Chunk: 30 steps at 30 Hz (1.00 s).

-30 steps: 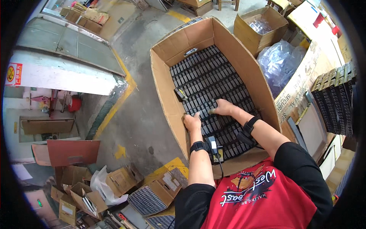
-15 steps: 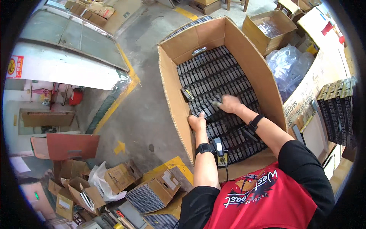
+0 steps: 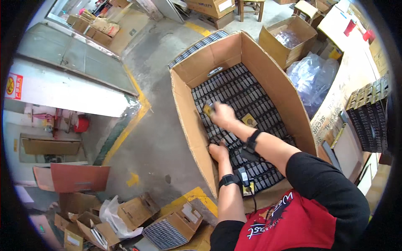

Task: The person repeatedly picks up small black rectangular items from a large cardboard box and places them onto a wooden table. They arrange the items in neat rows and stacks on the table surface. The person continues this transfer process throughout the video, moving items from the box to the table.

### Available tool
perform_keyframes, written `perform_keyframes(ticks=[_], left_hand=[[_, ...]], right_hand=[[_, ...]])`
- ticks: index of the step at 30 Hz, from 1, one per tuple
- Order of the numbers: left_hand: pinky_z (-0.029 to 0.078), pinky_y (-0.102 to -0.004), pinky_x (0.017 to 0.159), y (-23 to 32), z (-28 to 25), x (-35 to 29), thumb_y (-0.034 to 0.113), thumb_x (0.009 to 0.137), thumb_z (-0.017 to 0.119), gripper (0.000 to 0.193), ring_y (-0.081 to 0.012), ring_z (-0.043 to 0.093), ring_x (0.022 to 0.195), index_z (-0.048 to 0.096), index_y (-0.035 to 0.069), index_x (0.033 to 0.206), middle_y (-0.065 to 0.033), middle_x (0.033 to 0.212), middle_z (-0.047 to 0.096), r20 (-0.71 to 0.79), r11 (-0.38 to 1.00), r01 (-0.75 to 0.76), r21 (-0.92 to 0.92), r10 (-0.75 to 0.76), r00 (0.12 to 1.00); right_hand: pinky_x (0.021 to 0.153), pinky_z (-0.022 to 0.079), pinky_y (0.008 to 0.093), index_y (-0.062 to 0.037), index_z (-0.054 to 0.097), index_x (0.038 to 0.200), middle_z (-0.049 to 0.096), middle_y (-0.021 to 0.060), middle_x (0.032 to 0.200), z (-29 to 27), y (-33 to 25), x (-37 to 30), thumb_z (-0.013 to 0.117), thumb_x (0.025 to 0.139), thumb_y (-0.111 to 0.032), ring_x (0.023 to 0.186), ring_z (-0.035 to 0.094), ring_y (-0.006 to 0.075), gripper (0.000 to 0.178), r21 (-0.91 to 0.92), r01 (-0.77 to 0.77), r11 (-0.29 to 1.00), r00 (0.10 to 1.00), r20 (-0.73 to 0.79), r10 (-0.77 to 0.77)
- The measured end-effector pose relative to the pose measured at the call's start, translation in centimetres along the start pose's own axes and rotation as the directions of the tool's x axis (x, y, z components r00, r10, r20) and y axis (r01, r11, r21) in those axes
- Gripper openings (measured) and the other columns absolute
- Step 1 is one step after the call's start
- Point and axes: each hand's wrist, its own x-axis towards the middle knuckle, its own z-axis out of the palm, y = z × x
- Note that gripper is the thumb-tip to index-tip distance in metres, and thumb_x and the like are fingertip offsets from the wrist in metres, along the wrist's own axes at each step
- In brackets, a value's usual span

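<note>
A large open cardboard box (image 3: 190, 125) stands before me, its inside lined with rows of small dark rectangular pieces (image 3: 232, 85) with grey faces. My right hand (image 3: 224, 116) reaches over the left part of the rows, fingers closed round a small yellow-and-dark block (image 3: 208, 109). Closer to me, my left hand (image 3: 218, 152) rests by the box's left wall with bent fingers; what they grip is hidden. Right of my right hand, a yellow square piece with a round mark (image 3: 249, 120) lies on the rows. A dark corded device with a pale label (image 3: 243, 175) sits near my left wrist.
The box's tall walls surround both hands. To the right stand a smaller carton (image 3: 289, 39), a clear plastic bag (image 3: 312, 77) and stacked black strips (image 3: 368, 121). Several cartons (image 3: 173, 224) lie at lower left, and a wooden stool (image 3: 251, 8) stands at the back.
My right hand has moved left and taken hold of the yellow-and-dark block that lay on the rows. The yellow square piece now shows on the rows. My view has shifted a little.
</note>
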Motion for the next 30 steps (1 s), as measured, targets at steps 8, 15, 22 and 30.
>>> perform_keyframes(ticks=[8,15,22,30], left_hand=[[0.045,-0.0472,0.076,0.5,0.7,-0.4,0.029,0.072,0.073,0.042,-0.0426,0.059,0.086,0.058,-0.009,0.082,-0.0274,0.087,0.062,-0.015,0.988,0.067,0.138,-0.065,0.998],[0.046,-0.0461,0.076,0.1,0.4,0.1,0.027,0.072,0.072,0.038,-0.0417,0.06,0.086,0.06,-0.007,0.083,-0.0262,0.089,0.063,0.006,0.997,0.035,0.065,-0.036,0.999],[0.046,-0.0462,0.077,0.2,0.4,0.0,0.028,0.074,0.07,0.04,-0.0418,0.06,0.086,0.06,-0.008,0.085,-0.0262,0.089,0.063,0.023,0.995,0.057,0.085,-0.059,0.998],[0.046,-0.0431,0.08,1.5,0.1,-0.7,0.024,0.075,0.07,0.041,-0.0408,0.06,0.089,0.059,-0.012,0.093,-0.0274,0.092,0.062,-0.057,0.996,-0.053,0.068,0.057,0.997]], right_hand=[[0.073,0.048,0.0354,0.0034,0.065,0.09,0.066,0.0193,0.088,-5.8,13.8,-3.9,0.061,0.07,-0.027,0.083,0.063,0.0258,0.037,0.312,-0.262,0.913,0.963,0.142,0.228],[0.076,0.047,0.0394,-0.004,0.064,0.094,0.061,0.0199,0.09,-4.5,10.1,-6.7,0.069,0.067,-0.021,0.085,0.059,0.0335,0.033,0.076,-0.187,0.979,0.98,-0.055,0.192],[0.081,0.045,0.0454,-0.0088,0.039,0.128,0.051,0.0186,0.111,-4.4,7.7,-8.7,0.063,0.078,-0.025,0.1,0.051,0.0371,0.058,-0.202,0.07,0.977,0.982,-0.157,-0.103],[0.081,0.045,0.0464,0.0021,0.054,0.098,0.055,0.0249,0.102,-3.0,8.7,-9.1,0.052,0.081,-0.023,0.093,0.056,0.0404,0.03,0.046,-0.167,0.985,0.986,-0.014,0.168]])
